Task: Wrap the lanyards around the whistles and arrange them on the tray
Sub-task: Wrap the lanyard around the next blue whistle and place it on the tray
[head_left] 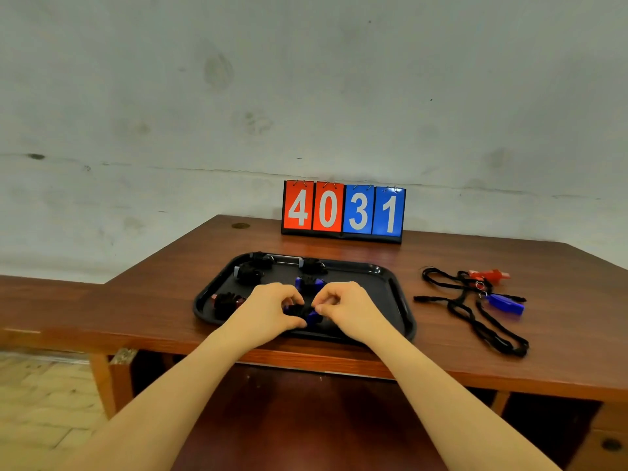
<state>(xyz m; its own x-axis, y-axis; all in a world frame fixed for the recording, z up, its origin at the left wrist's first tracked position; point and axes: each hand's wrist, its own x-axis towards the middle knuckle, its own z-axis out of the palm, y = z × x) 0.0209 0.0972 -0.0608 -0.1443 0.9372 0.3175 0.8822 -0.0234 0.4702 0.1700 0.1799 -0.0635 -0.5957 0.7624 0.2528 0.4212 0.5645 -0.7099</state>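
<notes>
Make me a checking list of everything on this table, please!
Surface: brown wooden table, black tray near its front edge.
Job's things: blue whistle over the tray, black lanyard wound round it; five wrapped whistles already on the tray, one blue. Unwrapped red whistle and blue one lie right of the tray in loose black lanyards.
Clutter: flip scoreboard reading 4031 at the back.
Grips: left hand and right hand both pinch the held whistle.
Cables: nothing seen.
Surroundings: stained pale wall, tiled floor.
</notes>
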